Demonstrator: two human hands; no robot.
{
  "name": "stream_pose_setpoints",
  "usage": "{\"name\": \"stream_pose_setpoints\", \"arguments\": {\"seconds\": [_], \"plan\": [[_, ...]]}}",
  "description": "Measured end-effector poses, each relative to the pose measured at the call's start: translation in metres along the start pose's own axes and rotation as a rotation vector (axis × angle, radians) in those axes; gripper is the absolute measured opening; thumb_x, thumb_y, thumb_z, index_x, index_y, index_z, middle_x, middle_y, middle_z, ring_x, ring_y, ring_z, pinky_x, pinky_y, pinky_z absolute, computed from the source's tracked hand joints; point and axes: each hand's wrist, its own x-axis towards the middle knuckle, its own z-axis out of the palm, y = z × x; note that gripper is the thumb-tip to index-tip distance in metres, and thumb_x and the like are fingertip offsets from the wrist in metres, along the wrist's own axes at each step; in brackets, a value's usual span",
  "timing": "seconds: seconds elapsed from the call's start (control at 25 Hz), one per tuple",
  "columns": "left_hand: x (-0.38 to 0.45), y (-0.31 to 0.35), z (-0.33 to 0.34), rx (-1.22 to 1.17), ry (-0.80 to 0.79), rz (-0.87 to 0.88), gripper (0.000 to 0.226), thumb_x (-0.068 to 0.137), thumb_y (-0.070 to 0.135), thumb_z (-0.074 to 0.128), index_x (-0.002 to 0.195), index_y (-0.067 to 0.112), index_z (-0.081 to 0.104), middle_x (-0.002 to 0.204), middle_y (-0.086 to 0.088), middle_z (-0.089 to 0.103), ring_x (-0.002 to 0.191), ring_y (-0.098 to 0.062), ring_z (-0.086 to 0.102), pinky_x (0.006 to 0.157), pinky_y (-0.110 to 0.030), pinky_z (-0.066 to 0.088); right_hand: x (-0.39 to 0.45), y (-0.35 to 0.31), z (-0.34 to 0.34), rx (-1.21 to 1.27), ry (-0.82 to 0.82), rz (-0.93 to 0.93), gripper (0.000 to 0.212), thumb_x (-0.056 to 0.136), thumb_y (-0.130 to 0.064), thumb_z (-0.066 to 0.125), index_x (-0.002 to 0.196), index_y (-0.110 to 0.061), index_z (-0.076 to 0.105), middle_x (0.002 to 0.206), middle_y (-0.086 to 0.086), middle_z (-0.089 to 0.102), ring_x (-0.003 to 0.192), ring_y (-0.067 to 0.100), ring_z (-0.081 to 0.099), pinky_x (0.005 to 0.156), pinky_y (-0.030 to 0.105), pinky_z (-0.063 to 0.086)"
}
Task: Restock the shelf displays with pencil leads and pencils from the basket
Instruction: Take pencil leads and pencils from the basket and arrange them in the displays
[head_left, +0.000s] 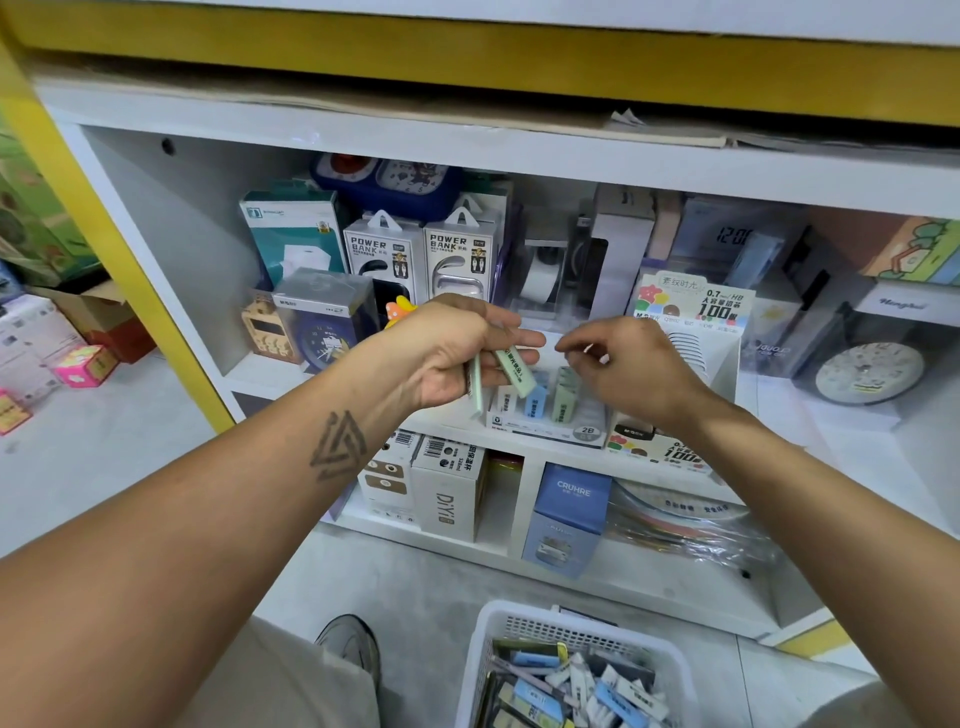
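My left hand (457, 348) grips two pale green pencil lead cases (511, 366), held over the shelf's lead display tray (545, 418). Blue and green lead cases (563, 395) stand upright in that tray, which is marked 2B. My right hand (631, 364) hovers just right of the left, above the tray, with fingers curled in a pinch; what it pinches is too small to make out. A white display box (691, 306) marked 0.7 HB stands behind my right hand. The white basket (576, 670) on the floor holds several lead cases in blue, white and green.
Power bank boxes (421, 254), clocks (867, 371) and a tape dispenser (543, 275) crowd the shelf behind the tray. Boxed goods fill the lower shelf (566, 519). A yellow frame post (104, 228) stands at the left. My shoe (353, 644) is beside the basket.
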Motion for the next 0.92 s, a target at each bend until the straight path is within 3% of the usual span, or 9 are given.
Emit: {"name": "stream_pose_setpoints", "arguments": {"seconds": [0.08,0.16,0.24,0.4,0.52,0.6,0.72,0.8,0.92], "plan": [[0.001,0.001,0.006,-0.024,0.001,0.028,0.025,0.093,-0.008,0.056,0.118,-0.004,0.057,0.112,-0.022,0.070,0.103,-0.035,0.070,0.080,-0.047,0.059,-0.002,-0.012,-0.008,0.459,-0.064,0.091,0.009,0.091,-0.012,0.071,0.099,-0.015,0.075,0.082,0.001,0.075,0.071,0.010,0.068,0.067,0.020,0.053],[0.000,0.001,0.012,-0.043,-0.011,0.047,0.033,0.094,-0.007,0.055,0.127,-0.005,0.054,0.111,-0.021,0.070,0.100,-0.034,0.070,0.080,-0.047,0.059,-0.006,-0.020,-0.010,0.610,-0.131,0.083,0.016,0.085,-0.009,0.078,0.099,-0.012,0.071,0.081,0.010,0.074,0.070,0.012,0.068,0.067,0.022,0.057],[-0.001,0.001,0.019,-0.039,-0.037,0.056,0.036,0.095,-0.006,0.053,0.132,-0.003,0.051,0.104,-0.018,0.069,0.090,-0.029,0.070,0.073,-0.043,0.060,-0.009,-0.026,-0.008,0.540,-0.130,0.064,0.026,0.080,-0.006,0.081,0.102,-0.008,0.068,0.082,0.012,0.073,0.071,0.013,0.067,0.072,0.028,0.058],[-0.001,0.000,0.026,-0.010,-0.027,0.060,0.028,0.097,0.000,0.056,0.124,-0.003,0.050,0.110,-0.028,0.068,0.089,-0.037,0.071,0.072,-0.050,0.060,-0.010,-0.025,-0.017,0.599,-0.066,0.145,0.040,0.082,-0.003,0.079,0.117,-0.012,0.061,0.072,0.009,0.068,0.053,0.017,0.063,0.054,0.029,0.053],[0.001,-0.002,0.024,0.088,0.108,0.101,0.016,0.097,0.010,0.060,0.103,-0.001,0.050,0.075,-0.027,0.070,0.058,-0.030,0.071,0.052,-0.036,0.061,-0.009,-0.012,-0.029,0.640,0.016,0.179,0.039,0.091,0.000,0.068,0.128,-0.010,0.057,0.066,0.014,0.069,0.054,0.024,0.068,0.052,0.027,0.054],[0.004,-0.002,0.021,0.181,0.176,0.106,0.017,0.095,0.014,0.064,0.094,0.003,0.051,0.054,-0.015,0.064,0.035,-0.017,0.052,0.034,-0.020,0.042,-0.008,-0.006,-0.033,0.591,0.070,0.190,0.021,0.096,-0.003,0.063,0.117,-0.006,0.061,0.071,0.020,0.071,0.060,0.025,0.072,0.054,0.025,0.055],[0.004,0.003,0.019,0.161,0.132,0.002,0.013,0.092,0.007,0.059,0.080,0.007,0.052,0.055,-0.009,0.054,0.038,-0.014,0.040,0.037,-0.017,0.031,-0.004,0.004,-0.032,0.527,0.162,0.172,0.003,0.095,-0.006,0.065,0.095,-0.005,0.067,0.087,0.021,0.070,0.068,0.024,0.074,0.062,0.026,0.058],[0.000,0.004,0.019,0.102,0.062,-0.049,0.017,0.083,-0.003,0.046,0.072,0.011,0.046,0.062,-0.008,0.045,0.045,-0.016,0.040,0.041,-0.020,0.035,0.000,0.009,-0.030,0.436,0.203,0.153,0.008,0.095,-0.007,0.064,0.089,-0.010,0.067,0.094,0.015,0.069,0.068,0.019,0.075,0.066,0.024,0.059],[-0.001,0.002,0.017,0.066,0.046,-0.048,0.026,0.074,-0.015,0.030,0.076,0.008,0.041,0.068,-0.008,0.038,0.055,-0.020,0.043,0.047,-0.026,0.042,0.005,0.014,-0.021,0.305,0.217,0.119,0.015,0.097,-0.005,0.060,0.089,-0.017,0.064,0.097,0.012,0.065,0.068,0.013,0.074,0.067,0.023,0.061]]}}
